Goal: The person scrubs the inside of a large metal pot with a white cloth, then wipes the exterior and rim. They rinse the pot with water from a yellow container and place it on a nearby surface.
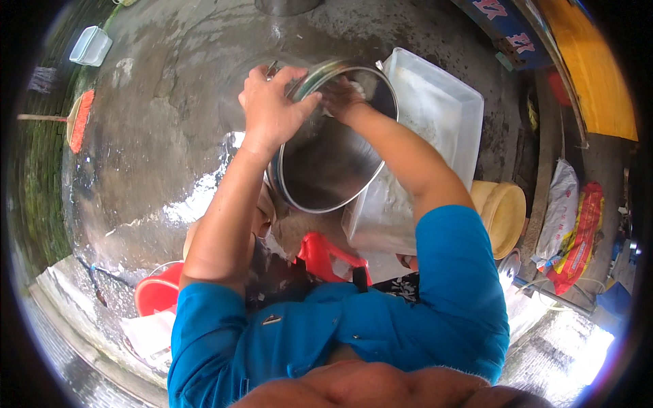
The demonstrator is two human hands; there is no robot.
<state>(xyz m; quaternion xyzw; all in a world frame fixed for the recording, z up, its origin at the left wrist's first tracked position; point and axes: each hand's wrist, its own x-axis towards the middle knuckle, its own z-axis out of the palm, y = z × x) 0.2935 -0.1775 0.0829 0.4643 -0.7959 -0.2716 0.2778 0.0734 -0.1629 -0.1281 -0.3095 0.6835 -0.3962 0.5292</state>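
A round stainless-steel pot (326,163) is tilted in front of me with its mouth facing me. My left hand (273,104) grips its left rim and side, the thumb over the edge. Inside the pot, against the upper wall, is my right hand (343,97), partly blurred. Something whitish (360,90), perhaps a cloth or scrubbing pad, shows at its fingers; its exact kind is unclear. The pot overlaps the left edge of a translucent plastic tub (467,109), which has cloudy liquid over its bottom.
A red plastic stool (314,252) and a red bucket (158,293) are close to my body. Cream buckets (505,219) stand right of the tub, beyond them printed sacks (558,214). A broom (80,122) and clear containers (92,46) are at left on wet concrete (153,102).
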